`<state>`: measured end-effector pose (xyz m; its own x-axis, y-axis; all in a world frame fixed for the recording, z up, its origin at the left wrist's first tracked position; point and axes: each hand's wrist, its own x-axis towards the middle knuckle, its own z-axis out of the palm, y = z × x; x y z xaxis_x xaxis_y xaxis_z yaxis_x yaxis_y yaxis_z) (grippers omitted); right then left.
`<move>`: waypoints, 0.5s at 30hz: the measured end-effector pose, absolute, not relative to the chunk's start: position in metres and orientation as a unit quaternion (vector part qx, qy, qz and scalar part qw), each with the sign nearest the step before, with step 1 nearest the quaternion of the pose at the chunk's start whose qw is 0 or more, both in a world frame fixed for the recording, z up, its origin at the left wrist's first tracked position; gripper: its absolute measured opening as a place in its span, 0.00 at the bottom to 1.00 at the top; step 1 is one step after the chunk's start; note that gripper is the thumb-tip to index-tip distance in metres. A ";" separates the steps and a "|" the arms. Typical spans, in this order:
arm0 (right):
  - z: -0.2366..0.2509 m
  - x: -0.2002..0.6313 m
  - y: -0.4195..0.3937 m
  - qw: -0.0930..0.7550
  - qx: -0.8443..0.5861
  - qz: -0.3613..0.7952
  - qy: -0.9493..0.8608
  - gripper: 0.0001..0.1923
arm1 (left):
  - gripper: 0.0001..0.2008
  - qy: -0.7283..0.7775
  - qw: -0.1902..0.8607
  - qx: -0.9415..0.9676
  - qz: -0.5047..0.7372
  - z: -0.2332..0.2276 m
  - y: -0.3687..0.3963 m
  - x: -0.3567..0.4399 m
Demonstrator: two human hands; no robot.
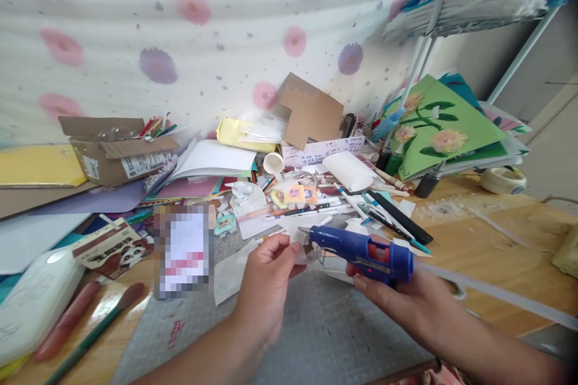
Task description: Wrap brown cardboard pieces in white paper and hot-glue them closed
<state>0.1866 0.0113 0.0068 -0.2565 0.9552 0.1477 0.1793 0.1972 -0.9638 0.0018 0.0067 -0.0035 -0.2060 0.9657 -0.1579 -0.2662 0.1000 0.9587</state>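
My left hand (pixel 265 292) pinches a small piece of white paper (pixel 298 237) between thumb and fingertips. Part of that piece is hidden by the fingers. In my right hand (pixel 401 301) is a blue hot glue gun (pixel 345 245), with a small red light showing on its side. Its metal nozzle points left, close to the paper; whether they touch I cannot tell. A long translucent glue stick (pixel 497 296) trails from the back of the gun. Beneath both hands lies a grey gridded cutting mat (pixel 316 319), with a white sheet (pixel 230 267) by my left wrist.
Pens and markers (pixel 320 207) crowd the mat's far side. A cardboard box (pixel 112 159) stands at the back left. Green flower artwork (pixel 445 123) leans at the right, near a tape roll (pixel 503 180). A green-handled brush (pixel 97 331) lies at the left.
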 end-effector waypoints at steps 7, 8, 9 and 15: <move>0.013 0.187 0.008 0.309 -0.428 0.298 -0.795 0.04 | 0.07 0.520 0.486 0.392 0.583 -0.007 0.009 -0.002; 0.016 0.186 0.007 0.297 -0.424 0.283 -0.808 0.03 | 0.07 0.525 0.476 0.401 0.581 -0.008 0.010 -0.003; 0.019 0.186 0.007 0.287 -0.424 0.269 -0.816 0.04 | 0.08 0.529 0.468 0.409 0.578 -0.009 0.010 -0.004; 0.025 0.186 0.005 0.269 -0.407 0.227 -0.843 0.16 | 0.09 0.556 0.450 0.425 0.555 -0.011 0.012 -0.006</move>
